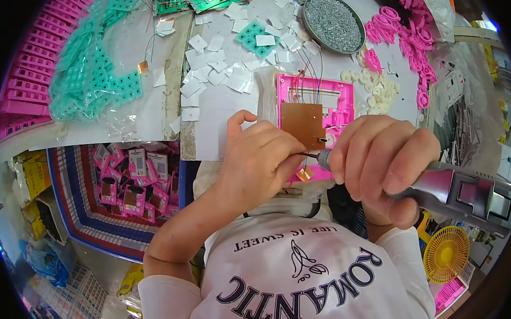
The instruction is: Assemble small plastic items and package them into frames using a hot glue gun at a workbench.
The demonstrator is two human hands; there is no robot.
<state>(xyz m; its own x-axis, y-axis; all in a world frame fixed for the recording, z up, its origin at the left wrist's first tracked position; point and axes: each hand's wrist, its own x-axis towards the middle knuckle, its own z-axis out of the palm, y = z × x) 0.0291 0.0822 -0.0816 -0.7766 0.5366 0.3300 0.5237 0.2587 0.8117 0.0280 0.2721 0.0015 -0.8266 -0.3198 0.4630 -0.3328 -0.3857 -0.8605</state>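
A: What's the right hand (383, 164) up to?
B: Its fingers are wrapped tightly around a power screwdriver (459, 192), close to the front end, while the body slants away to the lower right.

A: And the left hand (264, 153)?
B: Thumb and forefinger are drawn together at the end of the bit (310, 155). The little finger stands up, bent and apart from the others.

A: Are they pinching something?
B: I can't tell; whatever might be between those fingertips is hidden.

A: Where's the workpiece?
B: Right in front of both hands: a pink casing (349, 91) on the table, with a brown circuit board (302, 122) over it and thin wires (306, 70) running above. The bit is beside the board's lower edge.

A: What's around it?
B: White paper-like squares (190, 114) to the left, a bowl (348, 50) of small metal pieces beyond, and pale round parts (374, 88) to the right.
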